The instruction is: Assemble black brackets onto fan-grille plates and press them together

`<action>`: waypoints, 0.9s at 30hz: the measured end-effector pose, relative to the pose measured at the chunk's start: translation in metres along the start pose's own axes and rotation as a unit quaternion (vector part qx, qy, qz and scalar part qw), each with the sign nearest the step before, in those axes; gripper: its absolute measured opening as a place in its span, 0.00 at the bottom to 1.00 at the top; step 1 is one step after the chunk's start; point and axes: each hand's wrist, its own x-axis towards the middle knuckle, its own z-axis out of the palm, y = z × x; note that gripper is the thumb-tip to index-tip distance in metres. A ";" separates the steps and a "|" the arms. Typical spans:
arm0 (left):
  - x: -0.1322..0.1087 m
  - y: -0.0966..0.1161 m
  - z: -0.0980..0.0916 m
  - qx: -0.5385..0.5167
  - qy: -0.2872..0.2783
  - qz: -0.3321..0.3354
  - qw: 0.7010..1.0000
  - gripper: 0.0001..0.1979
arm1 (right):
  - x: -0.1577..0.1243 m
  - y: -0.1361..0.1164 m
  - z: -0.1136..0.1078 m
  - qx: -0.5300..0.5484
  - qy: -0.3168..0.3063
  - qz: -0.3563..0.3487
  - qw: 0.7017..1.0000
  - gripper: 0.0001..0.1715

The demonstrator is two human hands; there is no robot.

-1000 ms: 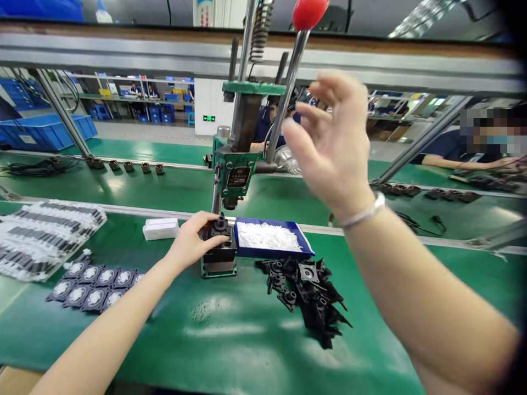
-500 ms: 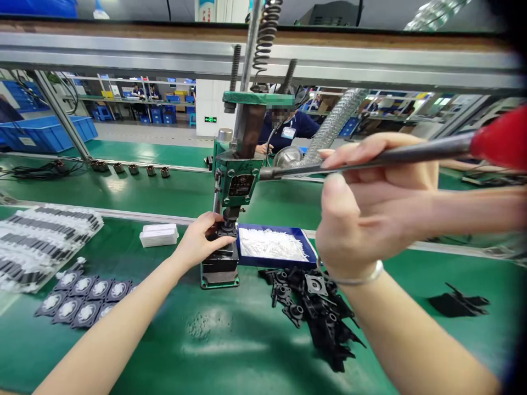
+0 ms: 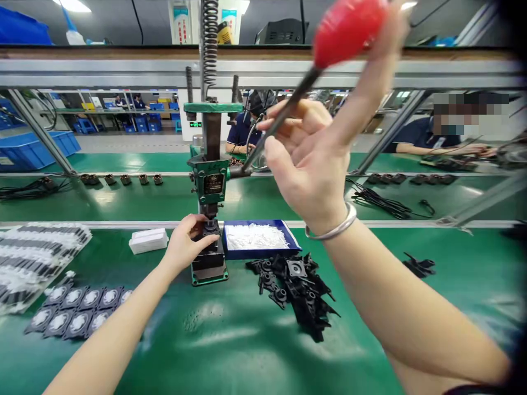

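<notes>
A green hand press (image 3: 213,184) stands on the bench in front of me. My left hand (image 3: 187,244) is at its base, thumb and fingers closed round a small black part (image 3: 211,226) beneath the ram; the fingers hide much of it. My right hand (image 3: 307,159) is raised to the right of the press, gripping the lever (image 3: 284,116), which slants up to a red knob (image 3: 348,30). The thumb lies on one side of the shaft and the fingers on the other. One finger reaches up along the knob.
Right of the press are a blue tray (image 3: 263,253) of small white pieces and a pile of black plastic parts (image 3: 307,296). At left lie dark frames with white centres (image 3: 78,312), a white block (image 3: 149,241) and layered black-and-white parts (image 3: 37,258). Co-workers sit beyond.
The lever has swung upward, its red knob now high, and my right hand has risen with it. My left hand stays at the press base. The view has shifted to the right.
</notes>
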 end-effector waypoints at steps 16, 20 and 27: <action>-0.070 0.016 0.130 0.175 0.015 0.233 0.957 0.26 | -0.209 0.026 -0.059 -0.345 -0.041 0.331 0.878 0.18; -0.090 -0.004 0.127 0.217 -0.047 0.211 0.952 0.22 | -0.272 0.101 -0.143 -0.437 0.023 0.411 0.800 0.17; -0.114 -0.033 0.122 0.234 -0.105 0.190 0.948 0.19 | -0.341 0.178 -0.222 -0.491 0.089 0.427 0.754 0.20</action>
